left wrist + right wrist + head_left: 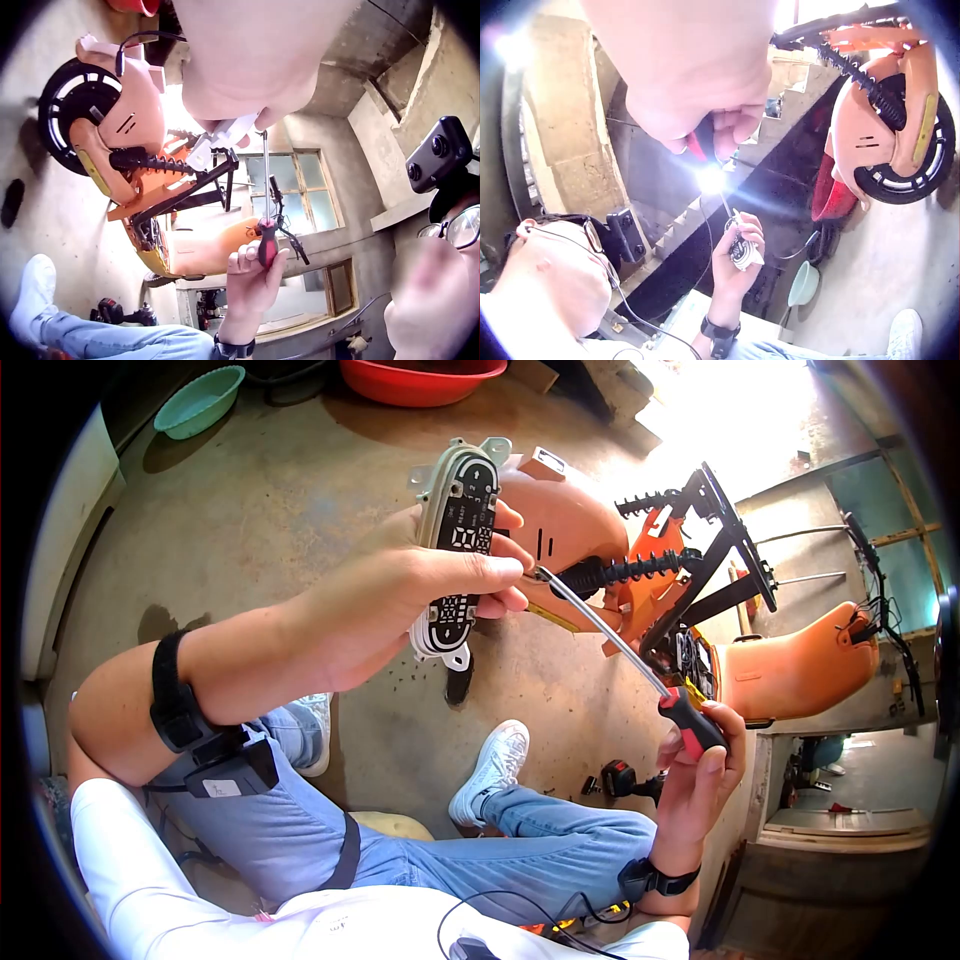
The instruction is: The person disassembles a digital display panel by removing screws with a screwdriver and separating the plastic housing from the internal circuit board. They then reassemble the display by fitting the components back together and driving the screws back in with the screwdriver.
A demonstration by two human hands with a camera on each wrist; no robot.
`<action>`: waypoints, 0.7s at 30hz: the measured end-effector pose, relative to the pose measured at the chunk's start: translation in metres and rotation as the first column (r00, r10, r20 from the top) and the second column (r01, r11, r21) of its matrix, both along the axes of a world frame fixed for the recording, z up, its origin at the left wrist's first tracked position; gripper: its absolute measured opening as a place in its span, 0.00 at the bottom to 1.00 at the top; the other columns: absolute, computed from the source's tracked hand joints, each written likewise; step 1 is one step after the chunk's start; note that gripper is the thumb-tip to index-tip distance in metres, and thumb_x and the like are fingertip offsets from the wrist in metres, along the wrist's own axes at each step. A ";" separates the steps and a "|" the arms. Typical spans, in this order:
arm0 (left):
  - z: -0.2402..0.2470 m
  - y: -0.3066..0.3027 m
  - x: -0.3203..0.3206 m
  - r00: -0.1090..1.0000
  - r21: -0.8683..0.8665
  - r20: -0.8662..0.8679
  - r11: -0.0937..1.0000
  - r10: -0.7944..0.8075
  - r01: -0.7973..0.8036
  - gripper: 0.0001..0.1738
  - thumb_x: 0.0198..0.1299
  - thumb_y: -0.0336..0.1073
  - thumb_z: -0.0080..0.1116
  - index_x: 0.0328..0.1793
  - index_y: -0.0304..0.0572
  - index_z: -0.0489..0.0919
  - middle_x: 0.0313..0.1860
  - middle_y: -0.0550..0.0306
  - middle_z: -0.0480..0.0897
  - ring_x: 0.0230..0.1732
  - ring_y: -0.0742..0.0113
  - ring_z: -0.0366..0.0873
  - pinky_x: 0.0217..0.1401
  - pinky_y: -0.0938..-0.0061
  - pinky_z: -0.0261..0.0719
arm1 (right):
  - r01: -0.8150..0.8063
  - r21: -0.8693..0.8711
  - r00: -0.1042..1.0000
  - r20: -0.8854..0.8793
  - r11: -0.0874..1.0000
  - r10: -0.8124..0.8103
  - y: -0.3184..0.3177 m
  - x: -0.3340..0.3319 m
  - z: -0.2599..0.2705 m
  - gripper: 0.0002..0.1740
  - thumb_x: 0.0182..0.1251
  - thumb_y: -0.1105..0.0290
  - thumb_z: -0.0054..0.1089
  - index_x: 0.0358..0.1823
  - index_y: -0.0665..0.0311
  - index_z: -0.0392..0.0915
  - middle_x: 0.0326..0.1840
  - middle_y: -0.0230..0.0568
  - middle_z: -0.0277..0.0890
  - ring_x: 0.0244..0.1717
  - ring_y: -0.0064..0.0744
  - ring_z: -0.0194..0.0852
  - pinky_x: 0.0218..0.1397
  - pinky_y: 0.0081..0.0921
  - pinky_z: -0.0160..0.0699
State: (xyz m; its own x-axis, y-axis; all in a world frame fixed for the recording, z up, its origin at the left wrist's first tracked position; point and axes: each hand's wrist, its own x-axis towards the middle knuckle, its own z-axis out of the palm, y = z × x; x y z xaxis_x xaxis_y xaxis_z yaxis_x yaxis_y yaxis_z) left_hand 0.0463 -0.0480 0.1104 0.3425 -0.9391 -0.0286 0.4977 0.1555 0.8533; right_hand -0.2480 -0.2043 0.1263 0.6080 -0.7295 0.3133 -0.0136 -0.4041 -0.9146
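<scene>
In the head view my left hand [385, 595] holds up a long oval dashboard display [462, 510] with a black face, white digits and a pale housing with mounting tabs. The thumb lies across its front, and fingers show past its far edge. A screwdriver [688, 722] with a red and black handle is in my right hand [705, 775], gripped between thumb and fingers. Its long metal shaft slants up to the left, the tip right by the left thumb tip. From the right wrist view, the display [742, 251] appears edge-on in the left hand.
Behind the hands lies an orange scooter [790, 675] with black shock absorbers [650, 567] and a bare frame. A cordless drill [620, 778] sits on the floor near the right knee. A red basin [420, 385] and a green basin [200, 402] stand at the back.
</scene>
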 end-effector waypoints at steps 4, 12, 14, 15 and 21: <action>0.002 0.000 0.000 0.997 -0.023 -0.058 0.998 -0.055 0.054 0.28 0.64 0.36 0.64 0.67 0.39 0.67 0.51 0.55 0.79 0.49 0.68 0.81 0.52 0.74 0.77 | 0.000 0.022 1.000 0.018 1.000 0.000 0.001 0.001 0.001 0.36 0.68 0.41 0.61 0.58 0.69 0.70 0.50 0.43 0.74 0.34 0.28 0.79 0.30 0.21 0.77; -0.002 -0.001 -0.002 0.997 -0.074 -0.044 0.995 -0.068 0.065 0.26 0.67 0.35 0.62 0.67 0.40 0.67 0.46 0.56 0.79 0.45 0.70 0.79 0.49 0.74 0.76 | -0.018 0.042 1.000 0.025 0.999 0.017 0.002 0.002 0.002 0.36 0.68 0.42 0.61 0.59 0.70 0.69 0.47 0.43 0.74 0.32 0.28 0.79 0.30 0.21 0.77; -0.002 -0.002 -0.003 0.997 -0.077 -0.047 0.996 -0.058 0.054 0.25 0.67 0.35 0.62 0.67 0.41 0.68 0.45 0.57 0.79 0.44 0.70 0.79 0.48 0.75 0.75 | -0.019 0.045 0.999 0.027 0.999 0.018 0.002 0.002 0.002 0.36 0.68 0.42 0.61 0.59 0.70 0.69 0.47 0.43 0.74 0.32 0.28 0.78 0.30 0.21 0.76; -0.002 -0.001 -0.002 0.998 -0.074 -0.036 0.996 -0.056 0.054 0.25 0.67 0.36 0.62 0.67 0.41 0.68 0.44 0.57 0.79 0.44 0.70 0.79 0.48 0.75 0.75 | -0.020 0.043 0.999 0.032 0.999 0.018 0.002 0.002 0.002 0.36 0.68 0.42 0.61 0.59 0.70 0.69 0.46 0.43 0.75 0.32 0.28 0.78 0.30 0.21 0.76; 0.000 0.000 0.002 0.997 -0.054 -0.026 0.996 -0.072 0.070 0.24 0.67 0.36 0.62 0.66 0.41 0.68 0.44 0.57 0.79 0.43 0.71 0.78 0.48 0.75 0.75 | -0.014 0.036 0.999 0.043 0.999 0.012 0.004 0.004 0.005 0.36 0.69 0.42 0.61 0.59 0.70 0.69 0.38 0.42 0.76 0.31 0.28 0.77 0.30 0.21 0.75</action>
